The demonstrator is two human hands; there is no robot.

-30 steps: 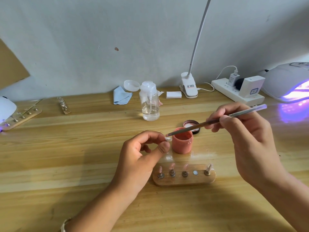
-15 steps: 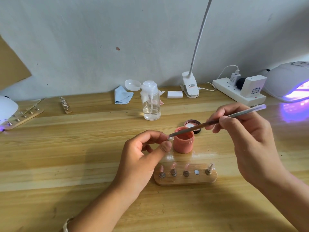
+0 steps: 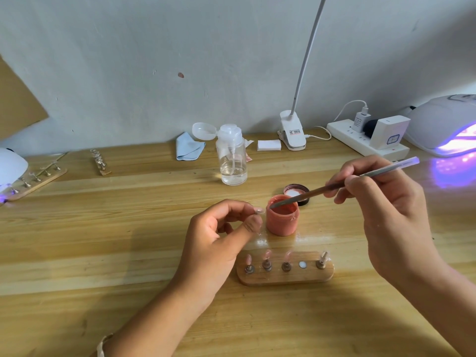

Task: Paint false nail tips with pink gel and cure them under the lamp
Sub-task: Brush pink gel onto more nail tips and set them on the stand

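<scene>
At the far left edge a small white lamp (image 3: 10, 166) glows violet over a wooden strip of pegs (image 3: 38, 179). Mid-tabletop (image 3: 103, 240), the left hand (image 3: 221, 235) pinches a clear nail tip (image 3: 259, 210) between thumb and forefinger, just beside the open pink gel jar (image 3: 282, 220). In front lies a wooden stand (image 3: 283, 278) carrying 3 pink tips. The right hand (image 3: 381, 202) grips a brush (image 3: 334, 186), its tip in the jar's mouth. Far right, the curing lamp (image 3: 445, 124) shines purple.

We look from a single head-worn, wide-angle camera, forward and down, close over the desk (image 3: 103, 253) toward the wall (image 3: 180, 47).
</scene>
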